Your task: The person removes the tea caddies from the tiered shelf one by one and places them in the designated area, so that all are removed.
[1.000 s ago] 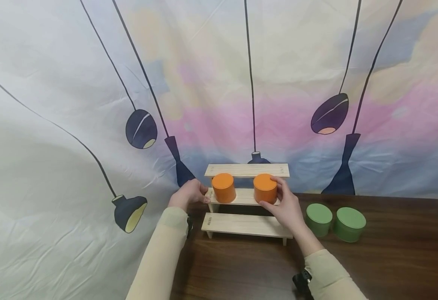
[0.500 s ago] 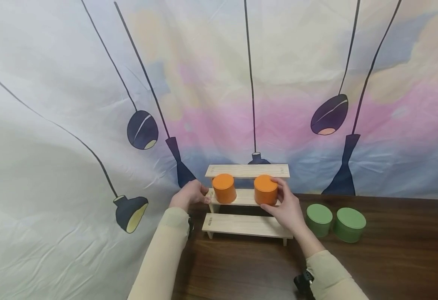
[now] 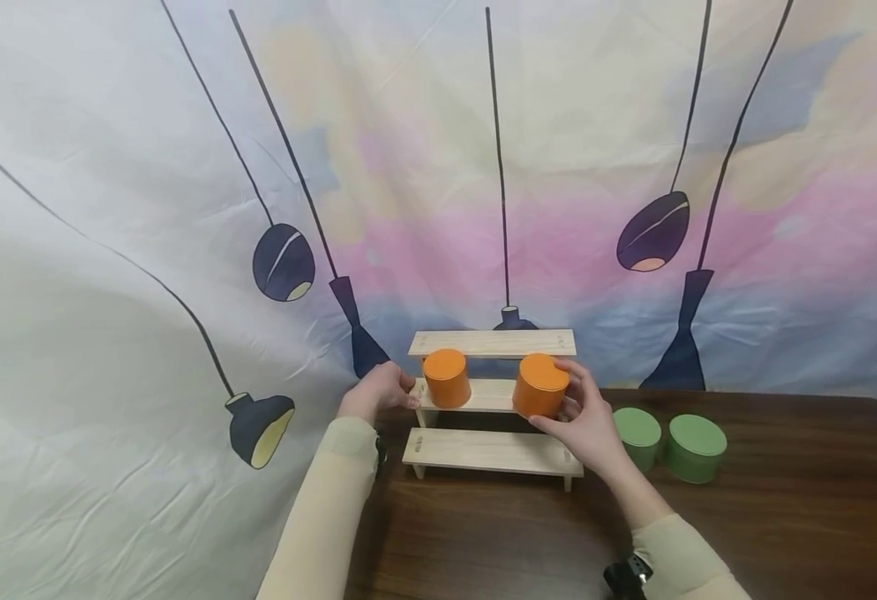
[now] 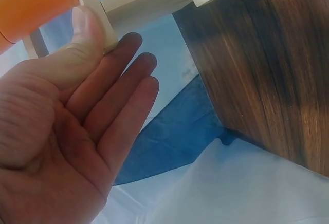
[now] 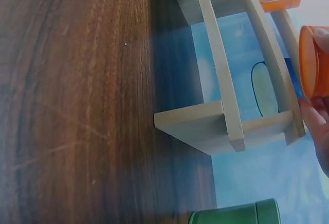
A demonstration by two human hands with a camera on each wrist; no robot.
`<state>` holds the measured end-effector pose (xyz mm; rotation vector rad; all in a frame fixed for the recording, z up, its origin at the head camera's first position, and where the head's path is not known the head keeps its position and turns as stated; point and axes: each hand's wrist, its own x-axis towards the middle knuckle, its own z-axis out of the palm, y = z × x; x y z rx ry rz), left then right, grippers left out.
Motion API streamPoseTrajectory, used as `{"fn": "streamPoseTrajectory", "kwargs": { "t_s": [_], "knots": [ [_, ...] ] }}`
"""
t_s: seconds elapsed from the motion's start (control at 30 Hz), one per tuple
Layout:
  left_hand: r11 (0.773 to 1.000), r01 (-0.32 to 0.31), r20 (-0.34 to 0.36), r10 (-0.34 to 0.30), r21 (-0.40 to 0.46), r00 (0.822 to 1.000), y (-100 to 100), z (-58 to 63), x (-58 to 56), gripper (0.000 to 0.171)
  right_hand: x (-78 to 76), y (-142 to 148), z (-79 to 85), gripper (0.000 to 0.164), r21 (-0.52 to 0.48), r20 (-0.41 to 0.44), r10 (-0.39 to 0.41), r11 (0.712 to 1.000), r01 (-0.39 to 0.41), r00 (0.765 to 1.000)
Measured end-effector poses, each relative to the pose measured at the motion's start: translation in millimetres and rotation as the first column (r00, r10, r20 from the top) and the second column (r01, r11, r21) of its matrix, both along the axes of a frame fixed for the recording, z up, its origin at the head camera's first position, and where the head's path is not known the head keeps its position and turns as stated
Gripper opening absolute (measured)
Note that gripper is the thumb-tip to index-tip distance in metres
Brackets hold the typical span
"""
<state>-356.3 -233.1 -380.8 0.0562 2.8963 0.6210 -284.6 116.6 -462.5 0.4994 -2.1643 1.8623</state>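
A three-tier wooden shelf (image 3: 491, 450) stands on the table against the backdrop. On its middle tier, at the left, sits an orange round tin (image 3: 446, 379). My left hand (image 3: 378, 392) pinches the left end of that tier, and in the left wrist view its thumb lies over the board (image 4: 95, 13). My right hand (image 3: 584, 421) grips a second orange tin (image 3: 540, 386) between thumb and fingers. This tin is slightly tilted at the tier's right end; the right wrist view shows its bottom (image 5: 308, 62) off the board.
Two green round tins (image 3: 637, 437) (image 3: 696, 450) stand side by side on the dark wooden table (image 3: 799, 500), right of the shelf. A printed cloth backdrop (image 3: 423, 167) hangs behind and at the left.
My right hand has lifted the right orange tin off the middle tier, tilting it and moving it slightly right. My left hand keeps its place on the shelf end.
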Motion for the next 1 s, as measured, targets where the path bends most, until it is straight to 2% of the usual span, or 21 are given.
{"fn": "streamPoseTrajectory", "kwargs": {
  "t_s": [0.27,0.6,0.73,0.9,1.0],
  "knots": [
    [1.0,0.01,-0.009,-0.01,0.005,1.0,-2,-0.8,1.8,0.051,17.1,17,-1.6,0.097,0.004,-0.002,-0.02,1.0,0.02,1.0],
    [0.996,0.009,-0.007,-0.008,0.091,1.0,-12,-11.0,-2.9,0.056,42.4,53,2.2,0.106,0.053,-0.043,-0.044,0.997,0.047,0.998],
    [0.995,0.014,-0.006,-0.014,0.101,1.0,-13,-13.2,-6.1,0.057,53.2,72,2.6,0.109,0.08,-0.024,-0.064,0.995,0.065,0.998],
    [0.994,0.004,0.003,-0.005,0.106,1.0,-14,-15.5,-8.7,0.058,63.1,98,1.8,0.109,0.152,-0.002,-0.131,0.98,0.129,0.991],
    [0.995,0.02,-0.006,-0.019,0.098,1.0,-14,-14.9,-8.1,0.057,67.3,110,1.5,0.109,0.181,-0.005,-0.183,0.967,0.181,0.983]
  ]
}}
